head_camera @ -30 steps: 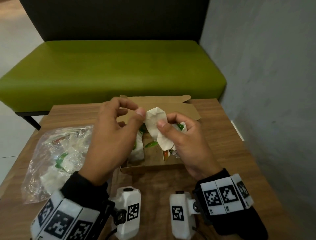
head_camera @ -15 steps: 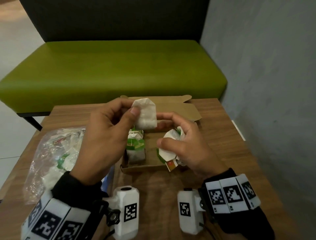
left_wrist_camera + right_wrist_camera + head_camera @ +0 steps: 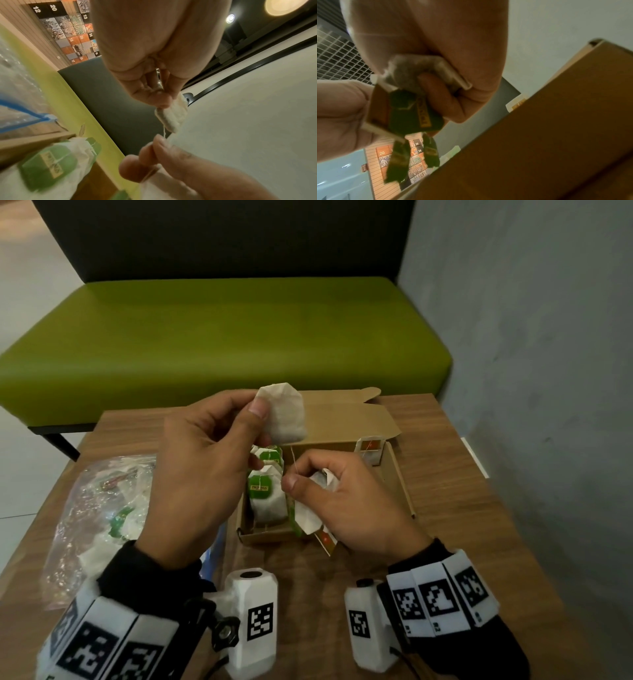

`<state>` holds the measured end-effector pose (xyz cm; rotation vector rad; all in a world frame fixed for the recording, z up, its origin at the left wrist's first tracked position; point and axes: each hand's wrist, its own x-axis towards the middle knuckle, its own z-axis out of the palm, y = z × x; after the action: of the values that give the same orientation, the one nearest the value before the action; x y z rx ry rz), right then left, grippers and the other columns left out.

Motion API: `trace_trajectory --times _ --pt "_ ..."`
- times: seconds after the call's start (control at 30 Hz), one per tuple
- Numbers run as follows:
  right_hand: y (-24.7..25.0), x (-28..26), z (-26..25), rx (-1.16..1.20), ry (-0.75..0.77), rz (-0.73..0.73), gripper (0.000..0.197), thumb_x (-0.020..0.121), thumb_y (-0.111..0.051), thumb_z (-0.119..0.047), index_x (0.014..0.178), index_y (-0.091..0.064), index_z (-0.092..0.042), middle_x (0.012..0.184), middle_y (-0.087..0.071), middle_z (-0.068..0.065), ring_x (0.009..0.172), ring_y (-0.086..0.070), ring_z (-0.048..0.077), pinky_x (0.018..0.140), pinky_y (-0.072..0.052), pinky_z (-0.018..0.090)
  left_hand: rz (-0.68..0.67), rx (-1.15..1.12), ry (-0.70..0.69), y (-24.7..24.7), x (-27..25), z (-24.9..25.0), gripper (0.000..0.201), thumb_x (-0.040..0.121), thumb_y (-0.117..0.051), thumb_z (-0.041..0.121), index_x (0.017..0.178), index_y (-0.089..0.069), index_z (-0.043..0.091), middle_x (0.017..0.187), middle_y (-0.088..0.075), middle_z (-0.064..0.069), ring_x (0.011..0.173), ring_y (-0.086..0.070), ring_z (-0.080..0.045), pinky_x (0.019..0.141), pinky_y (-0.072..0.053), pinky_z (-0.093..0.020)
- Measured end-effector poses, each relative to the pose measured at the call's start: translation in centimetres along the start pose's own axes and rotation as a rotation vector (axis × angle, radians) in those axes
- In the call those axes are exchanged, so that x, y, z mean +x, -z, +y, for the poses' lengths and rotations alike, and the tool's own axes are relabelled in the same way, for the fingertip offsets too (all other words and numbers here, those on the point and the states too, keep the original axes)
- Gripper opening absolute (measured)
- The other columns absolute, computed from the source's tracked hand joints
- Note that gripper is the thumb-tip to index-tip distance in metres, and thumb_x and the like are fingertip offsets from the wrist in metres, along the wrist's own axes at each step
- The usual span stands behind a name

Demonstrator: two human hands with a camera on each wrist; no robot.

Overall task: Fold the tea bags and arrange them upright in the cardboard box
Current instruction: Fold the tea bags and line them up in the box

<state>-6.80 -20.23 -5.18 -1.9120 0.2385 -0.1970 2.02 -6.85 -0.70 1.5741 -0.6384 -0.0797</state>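
Observation:
My left hand [image 3: 219, 460] pinches a white tea bag [image 3: 286, 412] between thumb and fingers, raised above the open cardboard box [image 3: 397, 470]. A thin string [image 3: 294, 462] runs down from that bag to my right hand [image 3: 342, 501], whose thumb and forefinger pinch it. The same hand's curled fingers hold a bundle of tea bags with green and orange tags [image 3: 412, 108]. In the left wrist view the tea bag [image 3: 173, 119] hangs from my fingertips [image 3: 163, 100]. Two green-tagged tea bags [image 3: 265, 494] stand upright in the box's left end. One orange-tagged bag [image 3: 371, 453] leans at its far right corner.
A clear plastic bag [image 3: 102, 515] with more tea bags lies on the left of the wooden table [image 3: 462, 508]. The box's lid flap [image 3: 346, 412] lies open toward a green bench [image 3: 222, 337]. A grey wall [image 3: 548, 371] stands close on the right.
My left hand has lifted the white tea bag up and away from my right hand, drawing its string taut. My right hand has dropped lower over the box and now pinches the string.

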Motion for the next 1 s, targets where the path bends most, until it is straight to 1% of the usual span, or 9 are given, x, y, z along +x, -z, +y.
trace_trajectory --times 0.07,0.2,0.27,0.4,0.53,0.67,0.77,0.93,1.0 --pt "0.2 -0.2 -0.2 -0.045 0.001 -0.037 0.013 0.097 -0.064 -0.031 0.090 -0.071 -0.023 0.087 -0.069 -0.012 0.083 -0.063 0.000 0.072 -0.049 0.024 0.060 0.016 0.017 0.2 0.1 -0.3 0.015 0.096 -0.059 0.021 0.098 -0.072 0.026 0.084 -0.076 0.002 0.081 -0.073 -0.014 0.066 -0.061 -0.029" --pt "0.5 -0.4 -0.5 -0.080 -0.011 -0.057 0.007 0.096 -0.066 -0.030 0.094 -0.070 -0.025 0.090 -0.068 -0.016 0.083 -0.062 -0.005 0.071 -0.047 0.020 0.119 0.200 -0.035 0.6 0.4 -1.0 0.020 0.097 -0.061 0.025 0.110 -0.075 0.018 0.095 -0.076 0.005 0.088 -0.072 -0.007 0.078 -0.059 -0.027" --pt "0.6 -0.4 -0.7 -0.079 0.008 -0.050 0.005 0.095 -0.067 -0.028 0.095 -0.072 -0.027 0.091 -0.069 -0.017 0.085 -0.063 -0.004 0.072 -0.046 0.019 0.105 0.348 -0.113 0.6 0.4 -1.2 0.019 0.097 -0.063 0.026 0.108 -0.076 0.019 0.096 -0.075 0.009 0.087 -0.070 -0.003 0.077 -0.055 -0.022" --pt "0.7 -0.3 -1.0 0.011 0.024 0.008 0.005 0.093 -0.071 -0.027 0.094 -0.075 -0.026 0.091 -0.073 -0.010 0.087 -0.069 0.007 0.077 -0.058 0.037 -0.033 0.499 -0.189 0.4 0.3 -1.8 0.017 0.095 -0.064 0.023 0.107 -0.077 0.023 0.093 -0.072 0.014 0.085 -0.065 0.001 0.073 -0.050 -0.016" --pt "1.3 -0.3 -0.9 0.053 0.017 0.019 0.014 0.093 -0.071 -0.018 0.100 -0.077 -0.028 0.088 -0.070 -0.023 0.090 -0.065 -0.003 0.078 -0.052 0.027 -0.168 0.586 -0.209 0.4 0.1 -2.2 0.016 0.093 -0.064 0.026 0.102 -0.077 0.029 0.085 -0.068 0.015 0.080 -0.061 0.002 0.066 -0.039 -0.006" --pt "2.0 -0.6 -1.2 0.052 0.038 0.019 0.019 0.094 -0.069 -0.013 0.100 -0.077 -0.029 0.087 -0.070 -0.024 0.078 -0.065 -0.001 0.068 -0.049 0.022 -0.228 0.501 -0.143 0.8 0.2 -1.9 0.015 0.095 -0.062 0.033 0.096 -0.072 0.043 0.086 -0.070 0.014 0.082 -0.063 -0.004 0.066 -0.047 -0.019" --pt "2.1 -0.6 -1.7 0.055 0.082 0.064 0.018 0.093 -0.069 -0.012 0.091 -0.076 -0.029 0.093 -0.074 -0.018 0.080 -0.067 0.001 0.068 -0.050 0.022 -0.320 0.453 -0.058 1.1 0.2 -1.6 0.015 0.094 -0.062 0.038 0.099 -0.075 0.039 0.088 -0.070 0.016 0.084 -0.065 -0.004 0.072 -0.055 -0.031" --pt "1.9 -0.2 -1.6 0.014 0.137 0.199 0.012 0.092 -0.070 -0.012 0.089 -0.074 -0.023 0.084 -0.072 -0.006 0.076 -0.068 0.017 0.065 -0.058 0.043 -0.386 0.374 0.035 1.4 0.2 -2.0 0.013 0.082 -0.075 0.034 0.094 -0.078 0.036 0.086 -0.069 0.010 0.079 -0.068 -0.012 0.074 -0.057 -0.047" --pt "2.0 -0.2 -1.6 0.043 0.147 0.222 0.011 0.091 -0.071 -0.010 0.089 -0.074 -0.021 0.081 -0.071 -0.006 0.072 -0.067 0.019 0.062 -0.058 0.042 -0.385 0.382 0.029 1.5 0.3 -2.2 0.010 0.081 -0.076 0.033 0.090 -0.078 0.037 0.082 -0.068 0.009 0.076 -0.066 -0.015 0.072 -0.054 -0.050"
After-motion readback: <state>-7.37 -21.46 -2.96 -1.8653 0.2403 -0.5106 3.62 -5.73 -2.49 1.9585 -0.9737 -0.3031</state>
